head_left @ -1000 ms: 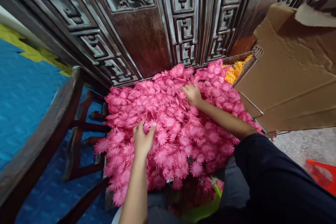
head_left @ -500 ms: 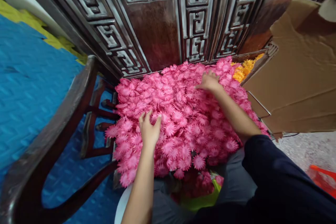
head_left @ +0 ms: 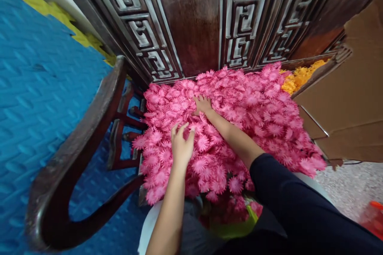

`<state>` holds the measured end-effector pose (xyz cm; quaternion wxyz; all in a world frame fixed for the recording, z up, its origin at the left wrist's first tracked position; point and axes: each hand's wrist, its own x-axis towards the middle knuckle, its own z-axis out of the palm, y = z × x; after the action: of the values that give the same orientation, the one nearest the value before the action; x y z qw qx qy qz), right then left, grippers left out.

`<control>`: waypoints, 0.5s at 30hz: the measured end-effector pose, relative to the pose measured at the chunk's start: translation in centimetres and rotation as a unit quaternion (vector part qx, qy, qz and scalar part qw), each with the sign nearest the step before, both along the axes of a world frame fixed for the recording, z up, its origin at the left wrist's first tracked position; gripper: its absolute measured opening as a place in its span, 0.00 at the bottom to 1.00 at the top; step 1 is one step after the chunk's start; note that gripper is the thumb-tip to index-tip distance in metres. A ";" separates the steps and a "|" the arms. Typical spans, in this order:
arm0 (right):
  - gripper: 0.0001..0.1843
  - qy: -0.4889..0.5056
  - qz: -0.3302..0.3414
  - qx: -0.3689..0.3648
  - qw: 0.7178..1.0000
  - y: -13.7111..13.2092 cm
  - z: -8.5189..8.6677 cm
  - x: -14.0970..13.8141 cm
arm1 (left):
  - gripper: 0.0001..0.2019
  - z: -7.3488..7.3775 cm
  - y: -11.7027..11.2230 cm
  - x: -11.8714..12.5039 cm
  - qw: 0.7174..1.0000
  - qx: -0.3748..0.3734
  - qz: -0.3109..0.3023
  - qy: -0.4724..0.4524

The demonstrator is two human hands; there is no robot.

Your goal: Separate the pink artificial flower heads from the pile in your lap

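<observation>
Left hand (head_left: 182, 145) loosely curled, unclenched, over massed pink spiky-petalled flowers (head_left: 254, 107); right hand (head_left: 203, 105) splayed, palm-down on them.

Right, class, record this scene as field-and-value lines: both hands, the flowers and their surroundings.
Left hand: fingers parted, at the pink flowers; contact unclear
Right hand: fingers spread over the pink flowers, nearer the carved panel
Pink flowers: broad heap before the carved panel
Picture left: dark wooden armrest, blue mat
Picture right: brown cardboard, orange-yellow flowers
</observation>
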<state>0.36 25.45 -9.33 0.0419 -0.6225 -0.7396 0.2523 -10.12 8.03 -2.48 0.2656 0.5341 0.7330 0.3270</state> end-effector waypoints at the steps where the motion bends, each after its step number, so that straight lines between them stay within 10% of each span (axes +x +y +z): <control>1: 0.48 0.011 -0.008 0.016 1.000 0.1 -0.2 0.5 | 0.18 0.0 0.0 -0.1 1.000 0.005 0.000 -0.003; 15: 0.22 0.306 -0.256 0.092 0.912 1.2 2.9 12.9 | 0.15 0.0 0.0 0.8 0.999 0.011 -0.024 -0.037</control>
<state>13.27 26.69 -6.48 0.3869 -0.6764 -0.5254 0.3417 -9.32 7.99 -2.50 0.2941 0.5420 0.7061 0.3482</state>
